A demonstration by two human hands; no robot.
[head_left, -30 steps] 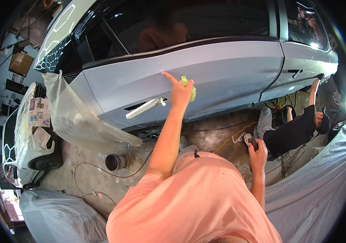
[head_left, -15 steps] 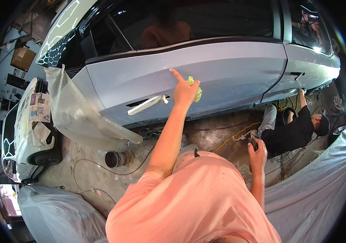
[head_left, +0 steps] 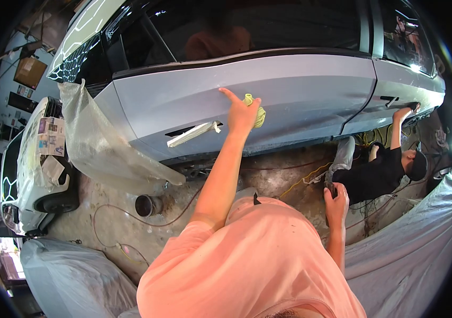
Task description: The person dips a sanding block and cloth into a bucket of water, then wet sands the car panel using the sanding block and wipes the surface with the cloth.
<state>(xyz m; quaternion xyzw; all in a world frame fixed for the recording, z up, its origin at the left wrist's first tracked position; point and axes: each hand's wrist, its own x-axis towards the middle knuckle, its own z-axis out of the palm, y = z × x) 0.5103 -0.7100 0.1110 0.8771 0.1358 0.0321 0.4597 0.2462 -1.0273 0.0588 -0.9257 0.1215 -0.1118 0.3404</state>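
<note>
My left hand point(head_left: 242, 115) is stretched out to the grey car door point(head_left: 300, 85), its index finger extended against or just over the panel. A yellow-green cloth point(head_left: 260, 115) is tucked in its other fingers. Left of this hand, the door handle point(head_left: 191, 134) is wrapped in whitish masking. My right hand point(head_left: 337, 204) hangs low at my right side, fingers curled round a small dark object point(head_left: 331, 188) whose kind I cannot make out.
At the right a co-worker in a black shirt point(head_left: 374, 175) reaches to the car's lower side. Plastic sheeting point(head_left: 93, 138) drapes the left end. A bucket point(head_left: 148, 205), hoses and a yellow cord point(head_left: 302, 180) lie on the floor. A white car point(head_left: 30, 169) stands left; covered shapes flank me.
My left hand has shifted very slightly, still over the same part of the door. The co-worker's arm has moved up and right along the car's side.
</note>
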